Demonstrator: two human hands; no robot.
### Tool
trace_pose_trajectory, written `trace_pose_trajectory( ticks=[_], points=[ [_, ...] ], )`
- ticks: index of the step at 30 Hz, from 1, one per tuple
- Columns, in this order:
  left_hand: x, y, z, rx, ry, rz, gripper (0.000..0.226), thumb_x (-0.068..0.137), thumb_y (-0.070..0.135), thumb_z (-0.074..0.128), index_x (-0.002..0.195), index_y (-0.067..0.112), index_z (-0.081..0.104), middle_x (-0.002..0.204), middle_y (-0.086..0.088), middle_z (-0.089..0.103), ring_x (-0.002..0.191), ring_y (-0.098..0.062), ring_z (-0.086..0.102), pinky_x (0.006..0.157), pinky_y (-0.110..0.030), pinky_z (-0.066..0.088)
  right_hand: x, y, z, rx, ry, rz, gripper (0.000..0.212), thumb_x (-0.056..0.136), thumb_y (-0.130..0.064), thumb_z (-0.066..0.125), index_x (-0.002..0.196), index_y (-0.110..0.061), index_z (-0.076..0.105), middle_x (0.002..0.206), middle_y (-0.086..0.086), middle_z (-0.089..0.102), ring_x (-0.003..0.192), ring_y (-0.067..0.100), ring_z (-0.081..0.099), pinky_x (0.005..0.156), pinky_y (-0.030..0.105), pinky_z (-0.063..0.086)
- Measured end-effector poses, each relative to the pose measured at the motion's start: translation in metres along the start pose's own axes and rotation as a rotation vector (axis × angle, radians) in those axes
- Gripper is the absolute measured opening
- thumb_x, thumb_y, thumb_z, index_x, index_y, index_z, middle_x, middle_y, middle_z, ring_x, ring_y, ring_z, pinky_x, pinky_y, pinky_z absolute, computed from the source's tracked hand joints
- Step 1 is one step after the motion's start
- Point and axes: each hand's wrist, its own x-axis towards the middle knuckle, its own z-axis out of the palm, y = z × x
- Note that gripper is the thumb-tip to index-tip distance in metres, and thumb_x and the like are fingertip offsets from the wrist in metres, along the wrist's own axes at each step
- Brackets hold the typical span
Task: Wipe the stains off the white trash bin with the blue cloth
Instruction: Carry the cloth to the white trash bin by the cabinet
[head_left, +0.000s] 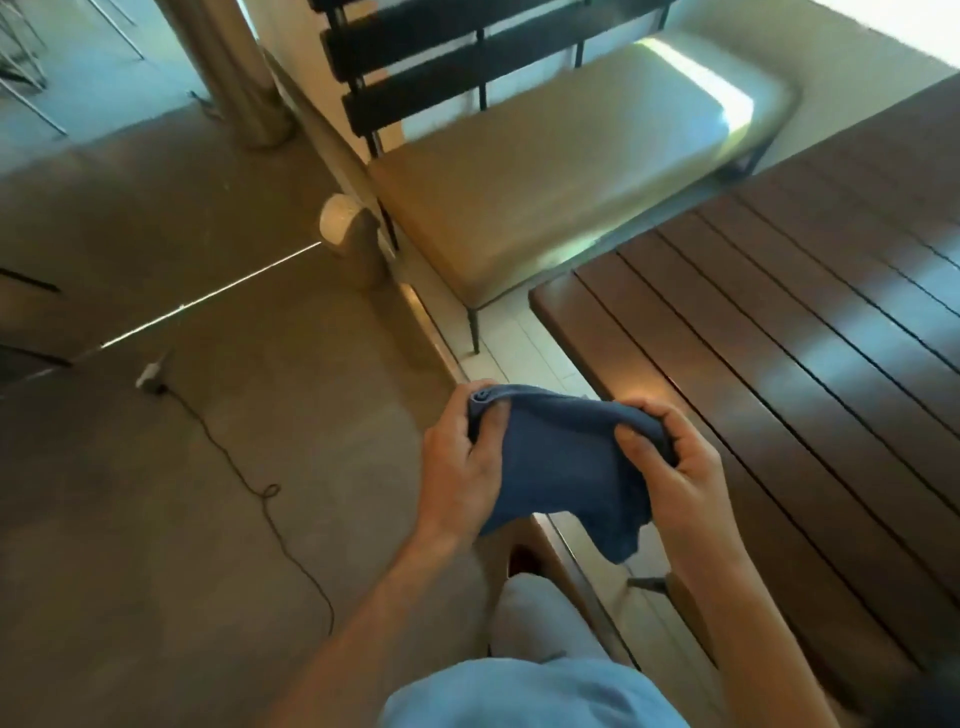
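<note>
Indoors, blue cloth (561, 467) pinched in both grips — left hand (457, 467), right hand (680, 467) — beside slatted table (805, 374) (dark wood).

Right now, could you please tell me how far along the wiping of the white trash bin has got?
Done so far: only the blue cloth is picked up. In hand: the left hand and right hand each grip an end of it in the air, beside the dark slatted table. Left: all the wiping. The small white cylinder by the bench may be the bin; no cloth touches it, and no stains can be made out.
</note>
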Motion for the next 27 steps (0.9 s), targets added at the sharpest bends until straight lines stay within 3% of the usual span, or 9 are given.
trace_pose_trajectory(
  ticks=[6, 13, 16, 19, 22, 27],
  points=[
    [0.071, -0.023, -0.058, 0.011, 0.137, -0.061, 0.016, 0.106, 0.032, 0.050, 0.116, 0.028, 0.062, 0.104, 0.017, 0.065, 0.099, -0.001, 0.061, 0.077, -0.012, 0.048, 0.085, -0.003, 0.077, -0.009, -0.144, 0.016, 0.020, 0.097, -0.009, 0.056, 0.113, -0.019, 0.062, 0.100, -0.020, 0.068, 0.101, 0.002, 0.065, 0.079, 0.017, 0.055],
    [0.186, -0.042, -0.128, 0.013, 0.288, -0.138, 0.013, 0.106, 0.029, 0.051, 0.110, 0.031, 0.064, 0.100, 0.020, 0.067, 0.096, -0.003, 0.063, 0.077, -0.017, 0.049, 0.212, -0.010, 0.180, -0.054, -0.259, 0.040, 0.021, 0.098, -0.014, 0.057, 0.110, -0.030, 0.064, 0.103, -0.017, 0.068, 0.104, 0.004, 0.063, 0.080, 0.022, 0.056],
    [0.239, -0.045, -0.160, 0.018, 0.350, -0.157, 0.013, 0.106, 0.029, 0.052, 0.110, 0.030, 0.064, 0.099, 0.019, 0.068, 0.096, -0.003, 0.063, 0.080, -0.019, 0.049, 0.265, -0.024, 0.227, -0.079, -0.290, 0.026, 0.021, 0.099, -0.013, 0.057, 0.109, -0.030, 0.064, 0.100, -0.019, 0.069, 0.101, 0.001, 0.064, 0.078, 0.019, 0.054],
    [0.284, -0.053, -0.191, 0.014, 0.414, -0.189, 0.015, 0.106, 0.030, 0.051, 0.113, 0.027, 0.064, 0.102, 0.014, 0.068, 0.099, -0.005, 0.063, 0.085, -0.026, 0.052, 0.310, -0.034, 0.270, -0.112, -0.344, 0.039, 0.020, 0.100, -0.015, 0.057, 0.113, -0.028, 0.064, 0.103, -0.016, 0.070, 0.103, 0.003, 0.065, 0.084, 0.025, 0.055],
    [0.322, -0.061, -0.221, -0.010, 0.464, -0.206, 0.015, 0.107, 0.030, 0.050, 0.112, 0.028, 0.064, 0.100, 0.015, 0.068, 0.098, -0.003, 0.063, 0.084, -0.023, 0.051, 0.349, -0.043, 0.312, -0.162, -0.394, 0.019, 0.023, 0.100, -0.014, 0.056, 0.110, -0.033, 0.063, 0.098, -0.027, 0.067, 0.101, -0.004, 0.063, 0.085, 0.022, 0.054],
    [0.381, -0.082, -0.272, -0.056, 0.508, -0.238, 0.014, 0.106, 0.024, 0.053, 0.105, 0.027, 0.066, 0.094, 0.017, 0.069, 0.091, 0.002, 0.063, 0.078, -0.013, 0.047, 0.402, -0.045, 0.381, -0.200, -0.441, 0.017, 0.024, 0.100, -0.009, 0.056, 0.108, -0.030, 0.064, 0.097, -0.026, 0.068, 0.101, -0.003, 0.063, 0.085, 0.017, 0.054]
  ],
)
